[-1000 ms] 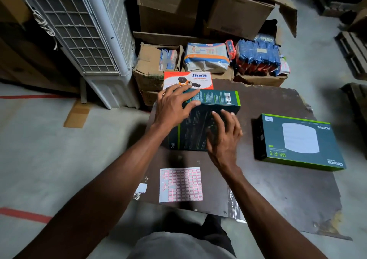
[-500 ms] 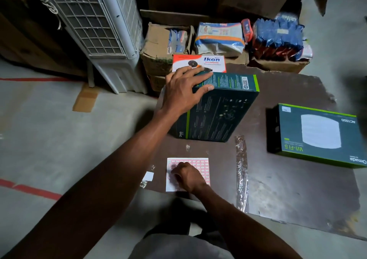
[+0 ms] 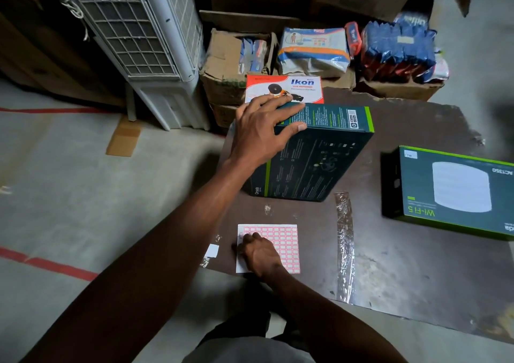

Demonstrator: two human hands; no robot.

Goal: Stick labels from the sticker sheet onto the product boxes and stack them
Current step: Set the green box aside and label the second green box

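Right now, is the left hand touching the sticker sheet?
No, the left hand rests on the dark green box; the right hand is on the sticker sheet.

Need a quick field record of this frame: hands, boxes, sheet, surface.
left hand: flat on the top left corner of the tilted box, steadying it
right hand: fingertips on the sticker sheet, upper left corner; whether a label is lifted cannot be told
tilted box: dark green, propped on edge
flat box: lies flat at right, small white label at its top left corner
sticker sheet: flat, near edge of board
board: dark, on the floor
stack: none yet
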